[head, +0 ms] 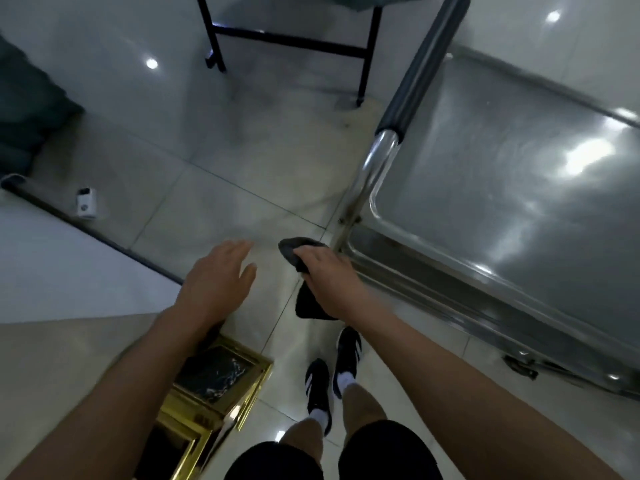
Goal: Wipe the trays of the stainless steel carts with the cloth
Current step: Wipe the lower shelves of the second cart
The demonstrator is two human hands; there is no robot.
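Observation:
A stainless steel cart fills the right side, its top tray point(502, 174) shiny and bare, with a lower tray rim point(433, 292) showing beneath. The cart's push handle point(412, 84) runs up from the near left corner, chrome below and dark-sleeved above. My right hand point(329, 275) grips a dark grey cloth point(308, 303) just off the cart's near left corner; the cloth hangs below my palm and pokes out past my fingers. My left hand point(218, 275) hovers over the floor to the left, fingers straight, holding nothing.
A gold-framed stand with a dark marble top point(214, 379) stands by my left forearm. A black metal frame point(287, 39) sits at the back. Dark fabric point(27, 112) lies at the left, with a small white device point(85, 202) on the tiled floor. My feet point(332, 372) stand below.

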